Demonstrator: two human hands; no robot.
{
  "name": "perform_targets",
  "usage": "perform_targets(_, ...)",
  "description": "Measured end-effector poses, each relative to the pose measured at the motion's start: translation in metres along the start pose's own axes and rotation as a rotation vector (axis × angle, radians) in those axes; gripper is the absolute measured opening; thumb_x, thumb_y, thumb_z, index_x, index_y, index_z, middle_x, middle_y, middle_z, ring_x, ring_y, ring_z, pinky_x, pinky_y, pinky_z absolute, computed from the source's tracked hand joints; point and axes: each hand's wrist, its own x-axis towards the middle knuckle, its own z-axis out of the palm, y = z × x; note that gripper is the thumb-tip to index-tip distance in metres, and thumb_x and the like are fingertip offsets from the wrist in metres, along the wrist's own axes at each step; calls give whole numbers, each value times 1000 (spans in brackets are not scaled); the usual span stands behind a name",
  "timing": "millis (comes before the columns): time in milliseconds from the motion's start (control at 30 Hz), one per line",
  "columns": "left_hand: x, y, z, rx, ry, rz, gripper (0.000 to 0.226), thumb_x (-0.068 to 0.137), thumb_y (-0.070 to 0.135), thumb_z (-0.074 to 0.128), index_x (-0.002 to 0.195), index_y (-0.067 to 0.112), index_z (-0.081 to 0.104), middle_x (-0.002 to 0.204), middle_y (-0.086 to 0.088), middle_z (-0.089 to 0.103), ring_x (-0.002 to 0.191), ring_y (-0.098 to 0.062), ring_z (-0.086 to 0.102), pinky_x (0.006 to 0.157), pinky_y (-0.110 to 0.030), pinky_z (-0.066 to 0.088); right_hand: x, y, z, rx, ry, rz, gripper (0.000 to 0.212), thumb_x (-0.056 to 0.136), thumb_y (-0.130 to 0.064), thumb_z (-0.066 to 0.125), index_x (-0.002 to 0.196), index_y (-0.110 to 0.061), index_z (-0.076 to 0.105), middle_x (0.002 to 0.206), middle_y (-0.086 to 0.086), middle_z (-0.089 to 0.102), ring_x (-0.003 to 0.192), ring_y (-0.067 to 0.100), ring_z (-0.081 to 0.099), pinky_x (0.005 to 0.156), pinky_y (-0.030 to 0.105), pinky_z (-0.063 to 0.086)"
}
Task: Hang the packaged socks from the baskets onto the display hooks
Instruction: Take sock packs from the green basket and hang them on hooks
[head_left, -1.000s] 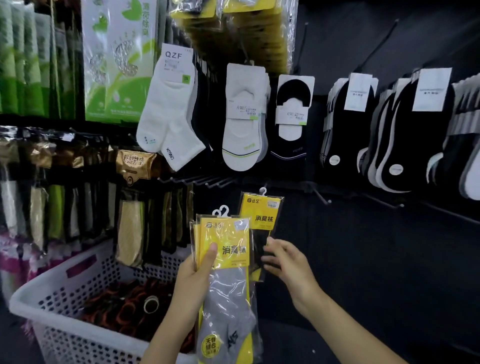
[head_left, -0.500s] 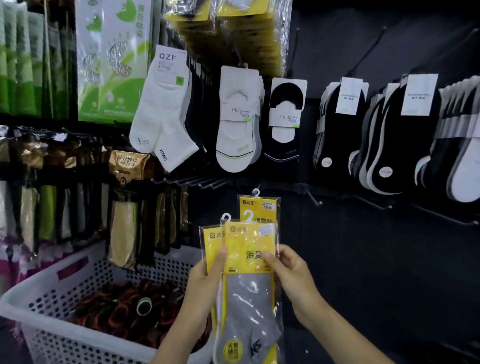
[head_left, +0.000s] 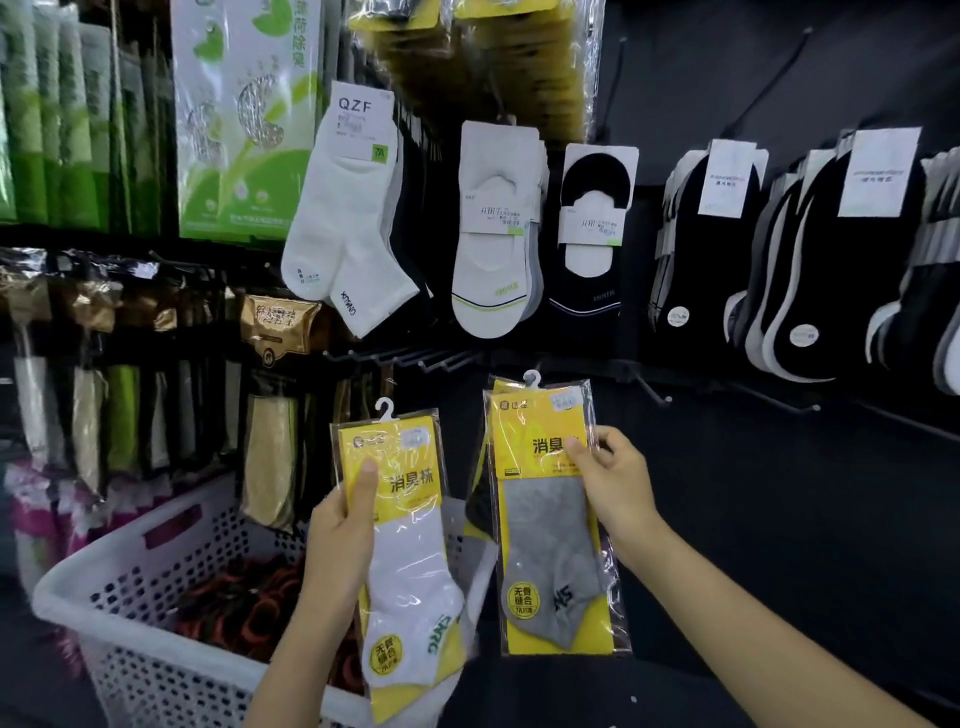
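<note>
Yellow sock packs (head_left: 550, 519) are being gripped in left hand (head_left: 337, 530) and right hand (head_left: 613, 483), hanger loop (head_left: 532, 378) best squared to a bare hook (head_left: 655, 391).

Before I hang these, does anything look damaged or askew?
Nothing stands out: the yellow packet of white socks in the left hand and the grey-sock packet in the right hand look intact.

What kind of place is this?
Probably a shop's sock aisle: socks hang from wall hooks, a stock basket sits below, the left hand holds a white-sock pack and the right hand a grey-sock pack.
</note>
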Motion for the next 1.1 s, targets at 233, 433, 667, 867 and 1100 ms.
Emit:
perform_targets(233,2,-4,-4,-11,-26,19,30,90,52,44,69,32,50,60,19,54,53,11,50,53,-5,39,13,18,14,78,89,171,16,87,-21,67,92,-6,62,99,22,68,86,25,61,86,45,52)
perform_targets(433,-1,-4,1,-68,-96,-41,34,94,48,44,89,26,70,87,11,75,79,0,69,68,-19,49,18,40,8,173,243,393,27,81,-19,74,101,-2,64,110,16,65,103,29,61,93,39,51)
perform_targets(667,-13,-4,21,-163,-143,-122,21,95,42,46,91,34,64,78,28,70,72,14,65,53,-1,44,-15,36,5,134,122,291,17,90,-24,63,97,-8,63,91,7,61,80,15,57,68,25,47)
perform_targets(867,-25,-10,48,-199,-207,-133,24,93,37,51,93,23,70,83,7,76,74,-6,72,55,-11,50,-51,27,15,119,-349,237,28,90,-35,60,103,-11,65,92,-1,74,80,11,70,72,24,55)
perform_targets(1100,-28,-8,63,-266,-324,-188,33,91,37,51,113,17,64,102,-4,74,89,-13,71,64,-17,54,-48,27,3,242,-149,160,11,88,-17,64,96,-10,68,87,2,76,76,10,72,58,18,54)
